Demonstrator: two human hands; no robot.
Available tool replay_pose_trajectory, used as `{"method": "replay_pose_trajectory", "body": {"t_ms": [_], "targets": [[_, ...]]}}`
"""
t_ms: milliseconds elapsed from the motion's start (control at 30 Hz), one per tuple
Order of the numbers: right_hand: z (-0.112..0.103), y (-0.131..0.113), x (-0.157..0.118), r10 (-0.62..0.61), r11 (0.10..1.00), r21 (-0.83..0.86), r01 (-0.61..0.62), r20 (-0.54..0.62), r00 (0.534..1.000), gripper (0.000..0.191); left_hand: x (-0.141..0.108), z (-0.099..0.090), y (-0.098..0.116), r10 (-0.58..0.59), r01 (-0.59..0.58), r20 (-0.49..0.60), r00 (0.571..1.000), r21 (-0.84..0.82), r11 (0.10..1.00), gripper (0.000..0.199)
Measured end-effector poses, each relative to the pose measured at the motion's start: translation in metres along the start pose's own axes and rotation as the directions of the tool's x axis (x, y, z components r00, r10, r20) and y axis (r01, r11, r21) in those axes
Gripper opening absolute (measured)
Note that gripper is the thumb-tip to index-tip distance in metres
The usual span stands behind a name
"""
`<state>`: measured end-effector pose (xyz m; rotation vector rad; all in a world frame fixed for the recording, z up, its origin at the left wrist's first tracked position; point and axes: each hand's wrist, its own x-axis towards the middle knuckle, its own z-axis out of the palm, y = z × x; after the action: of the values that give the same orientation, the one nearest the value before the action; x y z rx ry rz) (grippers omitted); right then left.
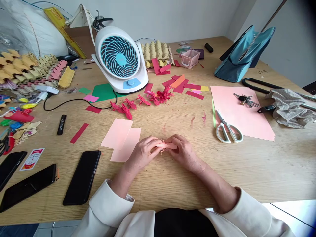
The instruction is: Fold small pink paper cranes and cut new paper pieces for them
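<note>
Between my two hands is a narrow folded strip of light pink paper [162, 145], with small cut points sticking out at its middle. My left hand [145, 149] pinches the strip's left end, fingers closed. On the other end my right hand [184, 151] is closed in the same way. Two light pink paper sheets [116, 133] overlap on the table just left of my left hand. Farther off, beyond both hands, lies a row of crimson cut-paper flowers [142, 100]. White-handled scissors [228, 128] rest to the right, partly on a stack of large pink paper [247, 115].
A white and blue fan [120, 61] stands at the back. Crimson paper strips [177, 84] lie scattered near an egg carton [156, 54]. Several black phones [81, 177] and a marker [61, 124] are at left. Keys [247, 100] and a blue bag [243, 57] are at right.
</note>
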<state>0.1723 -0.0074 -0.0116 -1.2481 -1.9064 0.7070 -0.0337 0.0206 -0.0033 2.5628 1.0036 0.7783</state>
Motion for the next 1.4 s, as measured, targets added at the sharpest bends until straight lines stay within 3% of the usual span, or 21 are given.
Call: {"method": "replay_pose_trajectory", "body": {"t_ms": [167, 600, 733, 1033, 1400], "targets": [[-0.001, 0.001, -0.001, -0.011, 0.965, -0.263, 0.010, -0.002, 1.000, 0.008, 0.000, 0.001, 0.004, -0.026, 0.024, 0.026, 0.999, 0.080, 0.997, 0.015], [-0.002, 0.002, -0.001, 0.080, 0.997, 0.009, -0.081, 0.048, 0.996, 0.007, 0.001, 0.003, 0.011, -0.009, 0.001, 0.093, 0.996, 0.085, 0.996, 0.016], [-0.002, 0.003, -0.001, 0.059, 0.998, -0.040, -0.056, 0.072, 0.996, 0.007, 0.001, 0.005, 0.012, -0.036, 0.027, 0.105, 0.994, 0.083, 0.996, 0.016], [0.004, 0.007, -0.003, -0.111, 0.942, -0.306, 0.138, 0.104, 0.988, 0.009, 0.000, 0.010, 0.009, -0.037, 0.018, 0.100, 0.994, 0.183, 0.983, 0.009], [0.001, 0.009, -0.002, -0.110, 0.928, -0.343, 0.147, 0.126, 0.986, 0.011, 0.003, 0.011, 0.006, -0.011, 0.002, 0.051, 0.999, 0.174, 0.985, 0.009]]}}
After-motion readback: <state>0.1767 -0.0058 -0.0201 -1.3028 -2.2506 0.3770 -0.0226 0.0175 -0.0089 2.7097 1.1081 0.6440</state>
